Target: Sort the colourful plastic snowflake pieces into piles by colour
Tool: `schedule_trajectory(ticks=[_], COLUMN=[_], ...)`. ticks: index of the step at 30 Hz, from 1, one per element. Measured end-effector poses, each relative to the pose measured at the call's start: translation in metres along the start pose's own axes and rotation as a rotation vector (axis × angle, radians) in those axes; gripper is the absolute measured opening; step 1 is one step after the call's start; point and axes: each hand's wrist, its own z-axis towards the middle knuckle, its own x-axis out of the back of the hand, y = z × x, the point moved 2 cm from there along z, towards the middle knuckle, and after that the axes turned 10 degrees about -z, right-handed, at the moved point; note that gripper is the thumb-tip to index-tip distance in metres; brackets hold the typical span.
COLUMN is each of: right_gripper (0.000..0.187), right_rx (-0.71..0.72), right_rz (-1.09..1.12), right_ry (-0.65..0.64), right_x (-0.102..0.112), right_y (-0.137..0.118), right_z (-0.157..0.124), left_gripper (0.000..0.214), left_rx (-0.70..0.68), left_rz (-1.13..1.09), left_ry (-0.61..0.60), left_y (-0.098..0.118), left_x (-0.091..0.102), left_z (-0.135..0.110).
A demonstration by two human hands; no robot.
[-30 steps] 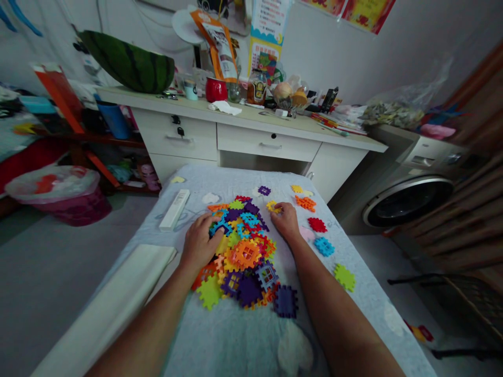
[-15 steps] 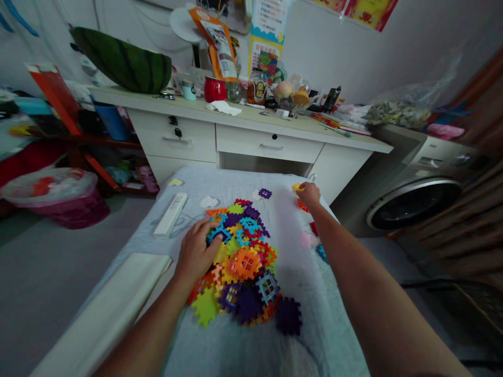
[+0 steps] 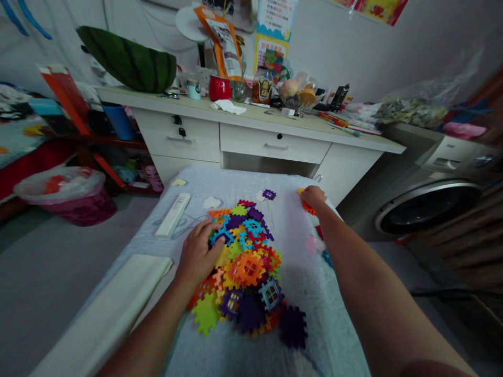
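Note:
A heap of colourful plastic interlocking building tiles with notched edges lies mid-table. At its left edge rests my left hand, thumb and fingers apart around a blue tile that still lies in the heap. Over by the far right edge, the fingers of my right hand are closed on a yellow tile, partly covered by them. An orange tile lies just under that hand. Nearer along this edge, a red tile and a blue tile are partly hidden by my forearm.
A small purple tile lies apart near the back. On the left are a white box and a folded white cloth or board. Behind stands a cluttered white desk; a washing machine is right, a pink bin left.
My right hand has lowered slightly over the yellow and orange tiles and covers more of them. My left hand keeps its place on the heap. The whole view has shifted a little.

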Motion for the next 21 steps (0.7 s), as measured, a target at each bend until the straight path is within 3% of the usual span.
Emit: schedule_trajectory(ticks=[3, 6, 9, 11, 16, 21], right_gripper=[0.03, 0.027, 0.019, 0.019, 0.032, 0.026], right_rx=[0.023, 0.275, 0.621, 0.749, 0.789, 0.82], right_rz=[0.059, 0.257, 0.406, 0.407, 0.307, 0.291], right_ry=[0.081, 0.116, -0.038, -0.135, -0.199, -0.201], right_x=[0.012, 0.024, 0.028, 0.026, 0.009, -0.004], right_y=[-0.016, -0.046, -0.077, -0.092, -0.101, -0.098], right_z=[-0.014, -0.042, -0.079, -0.102, -0.126, -0.125], left_gripper=[0.031, 0.03, 0.029, 0.029, 0.029, 0.028], left_rx=[0.002, -0.004, -0.005, -0.009, -0.032, -0.007], left_rz=[0.0, -0.005, -0.005, -0.002, 0.005, -0.005], left_ry=[-0.002, 0.0, 0.004, -0.001, 0.0, 0.007], left_y=[0.0, 0.001, 0.001, 0.0, -0.002, 0.0], left_x=[-0.001, 0.0, 0.0, 0.0, -0.001, 0.0], left_z=[0.0, 0.0, 0.0, 0.0, 0.0, -0.001])
